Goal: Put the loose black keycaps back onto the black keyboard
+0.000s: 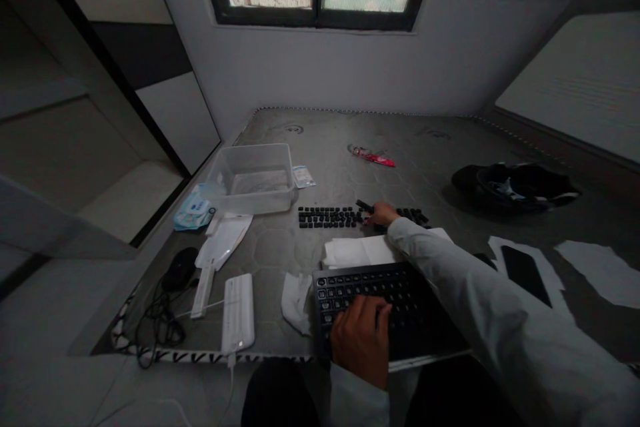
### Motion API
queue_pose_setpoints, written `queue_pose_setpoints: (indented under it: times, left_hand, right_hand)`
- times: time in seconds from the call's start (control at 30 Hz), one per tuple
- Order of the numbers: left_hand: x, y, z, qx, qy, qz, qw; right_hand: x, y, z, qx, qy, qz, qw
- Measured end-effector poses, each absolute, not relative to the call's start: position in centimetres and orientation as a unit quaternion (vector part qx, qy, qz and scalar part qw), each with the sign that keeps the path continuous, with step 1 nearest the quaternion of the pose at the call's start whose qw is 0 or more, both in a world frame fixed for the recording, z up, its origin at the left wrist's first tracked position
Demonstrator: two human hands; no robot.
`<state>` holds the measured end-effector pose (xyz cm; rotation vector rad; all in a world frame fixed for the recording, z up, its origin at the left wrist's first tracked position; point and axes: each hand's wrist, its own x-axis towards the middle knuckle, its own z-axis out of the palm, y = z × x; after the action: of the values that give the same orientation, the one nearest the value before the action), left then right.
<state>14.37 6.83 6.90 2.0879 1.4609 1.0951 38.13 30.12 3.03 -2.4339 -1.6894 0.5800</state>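
Note:
A black keyboard [370, 283] lies before my lap, with rows of switches showing and its right part in shadow under my sleeve. My left hand [360, 330] rests on its front left with fingers bent and close together; whatever is under the fingertips is hidden. Stretched out beyond the keyboard, my right hand [385, 213] is closed at rows of loose black keycaps [327, 217]. From its fingers a small black bar-shaped piece [365, 205] sticks out to the upper left; its kind is unclear. White paper [357, 251] lies between keyboard and keycaps.
A clear plastic box [255, 180] stands at the back left. Nearer me are a white power bank [238, 313] with a cable, a black mouse [181, 268] and crumpled tissue [296, 301]. A phone [525, 273] and black bag [520, 190] lie right; a red packet [373, 157] lies behind.

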Motion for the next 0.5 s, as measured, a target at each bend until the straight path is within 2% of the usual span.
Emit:
queue_pose_setpoints:
  times: [0.2,0.5]
  left_hand:
    - [14.4,6.9,6.7,0.743,0.512,0.396,0.172]
    - [14.5,6.9,6.6,0.741,0.515,0.396,0.172]
  right_hand:
    - [38.4,31.4,0.4,-0.808,-0.558,0.186,0.031]
    - [38.5,31.8,-0.6,-0.796,-0.574,0.191,0.024]
